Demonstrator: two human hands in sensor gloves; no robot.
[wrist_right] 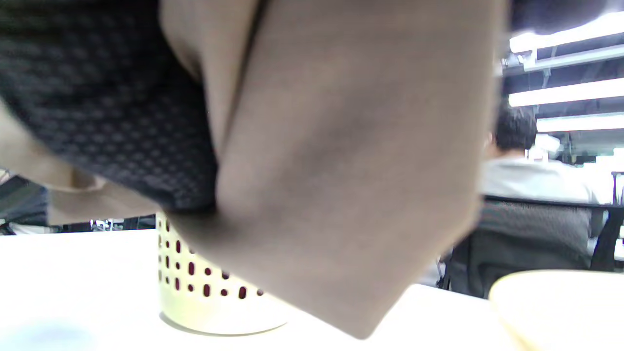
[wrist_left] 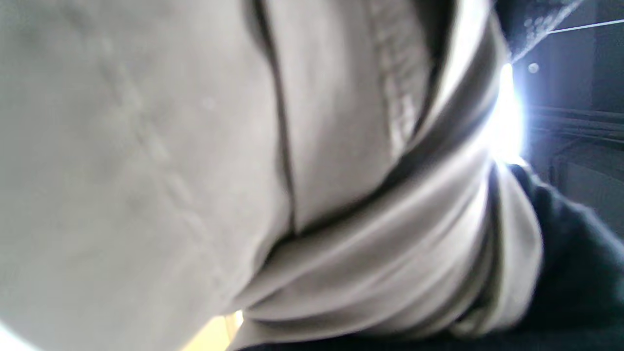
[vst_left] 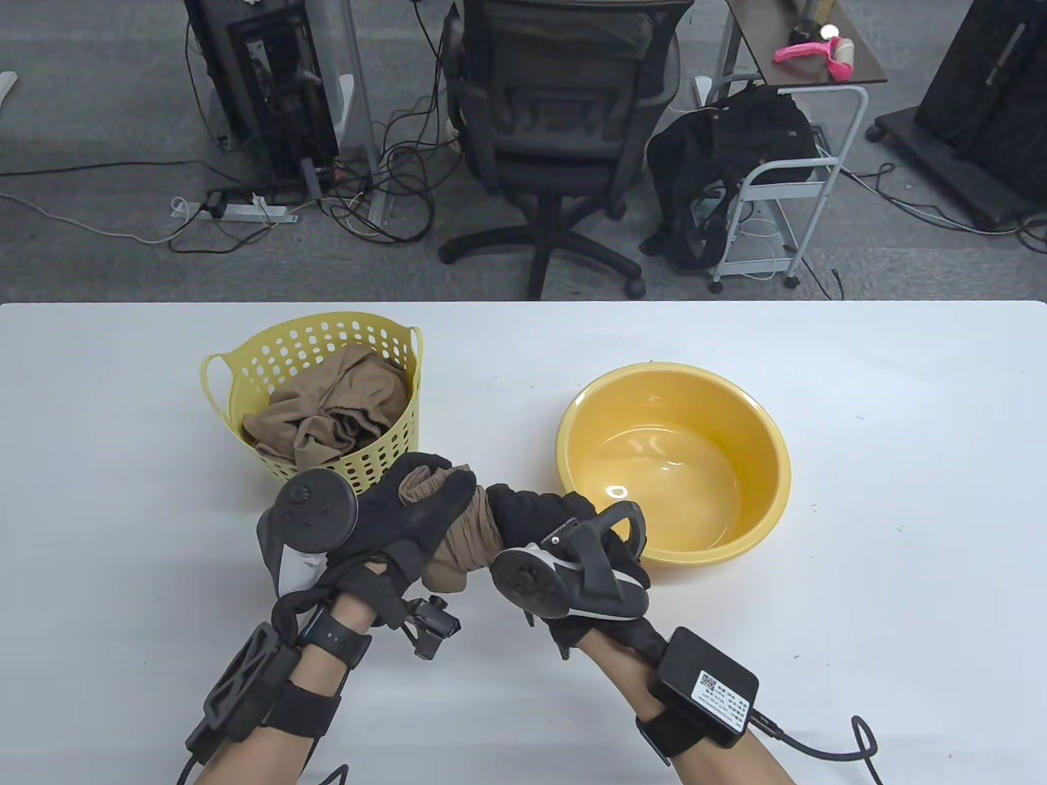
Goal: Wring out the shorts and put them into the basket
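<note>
Above the table point(vst_left: 123, 491), twisted shorts point(vst_left: 466, 531) span both hands' grip.

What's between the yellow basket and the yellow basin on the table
In the table view, only bare white table separates the basket from the basin; nearer the person, both hands hold the twisted shorts across that gap's front end.

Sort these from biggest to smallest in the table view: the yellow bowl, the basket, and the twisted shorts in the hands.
1. Yellow bowl
2. Basket, a bit smaller
3. Twisted shorts, smallest, though both hands cover part of them.
</note>
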